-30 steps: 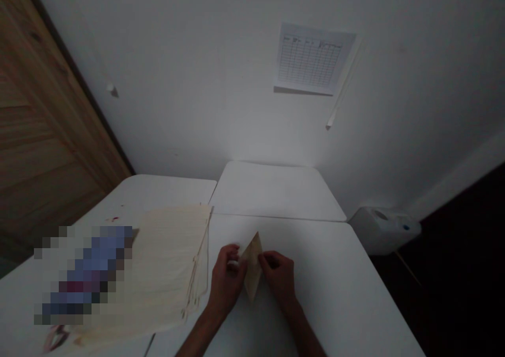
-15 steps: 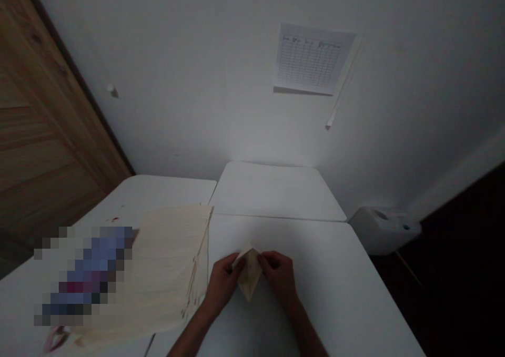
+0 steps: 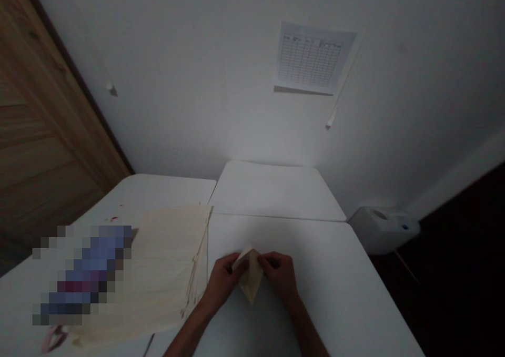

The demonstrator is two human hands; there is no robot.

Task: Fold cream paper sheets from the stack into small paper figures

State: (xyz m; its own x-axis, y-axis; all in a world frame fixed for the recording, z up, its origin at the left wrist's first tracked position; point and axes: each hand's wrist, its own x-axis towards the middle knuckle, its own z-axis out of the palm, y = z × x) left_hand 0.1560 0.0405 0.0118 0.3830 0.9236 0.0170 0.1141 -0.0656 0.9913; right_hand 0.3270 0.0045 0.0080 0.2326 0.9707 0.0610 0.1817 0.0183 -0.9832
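A small piece of folded cream paper (image 3: 251, 283), diamond-shaped with a point toward me, is held between my hands above the white table. My left hand (image 3: 225, 277) pinches its left edge between thumb and fingers. On the other side, my right hand (image 3: 281, 274) grips the right edge the same way, its fingers curled. A crease runs down the middle of the paper. Left of my hands lies a stack of large cream paper sheets (image 3: 165, 262) with ragged right edges.
White tables (image 3: 327, 283) stand pushed together against the wall. A pixelated blue item lies left of the stack, with a pink loop (image 3: 55, 338) near it. A printed sheet (image 3: 315, 57) hangs on the wall. On the floor at right is a white plastic container (image 3: 382, 231).
The folded paper's lower tip has shifted slightly down and to the right. Both hands keep their pinch, almost in the same place.
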